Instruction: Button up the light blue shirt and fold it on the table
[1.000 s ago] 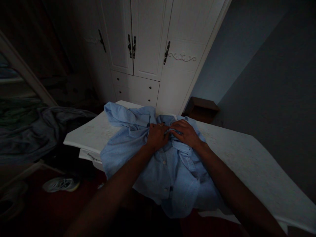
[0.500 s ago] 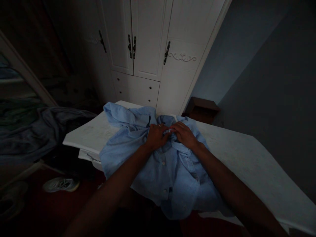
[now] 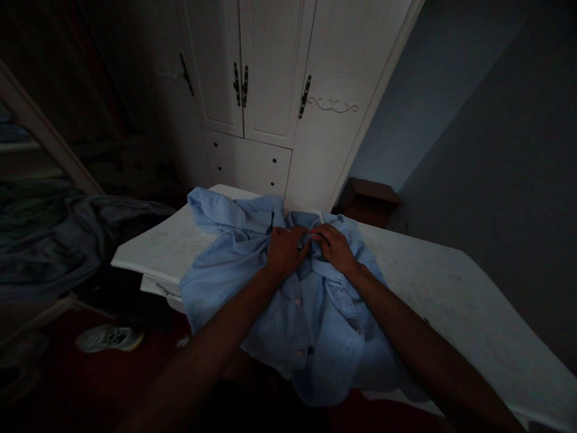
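1. A blue shirt (image 3: 216,282) lies crumpled across the white table (image 3: 433,288) in front of me, left of the middle of the surface, its lower part hanging over the near edge.
2. The collar (image 3: 303,218) sits close by the far edge, and one sleeve (image 3: 232,210) is laid out toward the far left corner.
3. The person's left hand (image 3: 287,248), with a ring (image 3: 289,230) on one finger, has its fingers bent in a narrow pinch on the shirt front, just below the collar.
4. The right hand (image 3: 334,246) comes in beside it, thumb and fingers drawn close around the same bit of cloth; the fingertips of the two hands nearly meet, and I can't make out exactly what lies between them.
5. Pale buttons (image 3: 298,302) run down the front, between the forearms, toward the near edge.
6. Past the far edge stands a white wardrobe (image 3: 270,72) with dark handles (image 3: 305,96); a small brown cabinet (image 3: 374,190) is to its right.
7. Off the left edge I see a heap of grey cloth (image 3: 81,240) and, lower down, a shoe (image 3: 108,338) on the red floor (image 3: 157,367). The light is dim.
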Available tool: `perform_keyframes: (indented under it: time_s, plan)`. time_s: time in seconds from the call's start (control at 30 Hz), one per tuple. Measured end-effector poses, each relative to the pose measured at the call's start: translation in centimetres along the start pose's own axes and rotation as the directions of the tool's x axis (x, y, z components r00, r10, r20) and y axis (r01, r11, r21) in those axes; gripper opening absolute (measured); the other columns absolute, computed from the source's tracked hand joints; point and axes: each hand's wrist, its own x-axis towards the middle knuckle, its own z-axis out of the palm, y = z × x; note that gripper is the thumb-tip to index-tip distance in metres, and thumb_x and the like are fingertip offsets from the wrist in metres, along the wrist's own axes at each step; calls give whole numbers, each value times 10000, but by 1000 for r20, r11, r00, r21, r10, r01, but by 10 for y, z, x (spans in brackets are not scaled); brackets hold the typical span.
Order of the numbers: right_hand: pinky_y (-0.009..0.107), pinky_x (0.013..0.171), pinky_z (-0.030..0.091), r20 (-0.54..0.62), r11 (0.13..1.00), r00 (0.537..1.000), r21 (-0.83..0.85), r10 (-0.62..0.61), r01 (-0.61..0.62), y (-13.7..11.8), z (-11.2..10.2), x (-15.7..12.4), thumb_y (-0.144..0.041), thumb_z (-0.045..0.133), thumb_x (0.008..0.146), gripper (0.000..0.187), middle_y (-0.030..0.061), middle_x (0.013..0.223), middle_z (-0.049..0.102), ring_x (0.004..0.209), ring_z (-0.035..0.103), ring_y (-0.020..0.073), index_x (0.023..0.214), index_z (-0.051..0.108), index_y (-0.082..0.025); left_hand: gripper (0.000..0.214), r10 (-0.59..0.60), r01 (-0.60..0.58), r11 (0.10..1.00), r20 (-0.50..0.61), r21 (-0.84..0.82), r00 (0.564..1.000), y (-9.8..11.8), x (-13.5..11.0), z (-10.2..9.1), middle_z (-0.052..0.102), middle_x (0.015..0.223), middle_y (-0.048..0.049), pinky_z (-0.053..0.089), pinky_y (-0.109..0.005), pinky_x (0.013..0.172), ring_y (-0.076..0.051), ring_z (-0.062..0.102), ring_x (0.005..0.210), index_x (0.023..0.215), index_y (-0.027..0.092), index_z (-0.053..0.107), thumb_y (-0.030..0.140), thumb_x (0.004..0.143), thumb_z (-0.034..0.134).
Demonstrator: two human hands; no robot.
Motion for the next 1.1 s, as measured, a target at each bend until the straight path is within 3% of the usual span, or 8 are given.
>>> perform_keyframes:
  time_s: [0.27, 0.4, 0.6, 0.83, 1.1]
  plan:
    - [392, 850, 543, 56, 997, 997, 52, -56, 53, 4, -5, 2, -320, 506, 968, 256, 69, 1016, 692, 956, 639, 212, 1157, 670, -266, 206, -63, 55, 988, -55, -142, 996, -6, 0, 5, 690, 1020, -29, 405, -372, 934, -208, 636, 941, 1036, 208, 569, 235, 838, 620]
    - [391, 845, 550, 126, 995, 987, 24, -99, 97, 5, -10, 4, -327, 485, 977, 274, 72, 1010, 702, 945, 648, 211, 1159, 680, -266, 179, -60, 51, 986, -51, -160, 997, -8, 0, 5, 663, 948, -23, 425, -370, 896, -210, 614, 893, 975, 213, 547, 220, 816, 629]
    - [379, 832, 554, 194, 996, 979, -43, -69, 79, 0, -17, 6, -382, 464, 981, 306, 90, 980, 698, 917, 651, 213, 1131, 678, -224, 140, -44, 31, 980, -63, -196, 997, -9, 0, 5, 638, 896, -16, 433, -362, 861, -202, 597, 853, 919, 220, 528, 198, 811, 614]
    - [349, 803, 548, 134, 1000, 991, 14, 6, -8, -2, -12, 5, -399, 514, 957, 279, 85, 939, 711, 870, 665, 203, 1034, 710, -216, 137, -29, 16, 976, -57, -218, 998, -11, 0, 6, 642, 887, -15, 432, -362, 866, -202, 600, 860, 899, 218, 524, 201, 809, 626]
    - [338, 802, 523, 39, 956, 985, 240, 166, -170, -2, -4, 6, -383, 603, 891, 198, 42, 891, 705, 846, 662, 188, 938, 717, -229, 171, -70, 53, 976, -73, -211, 995, -12, 1, 8, 685, 997, -33, 424, -337, 917, -195, 624, 966, 1011, 219, 589, 287, 858, 626]
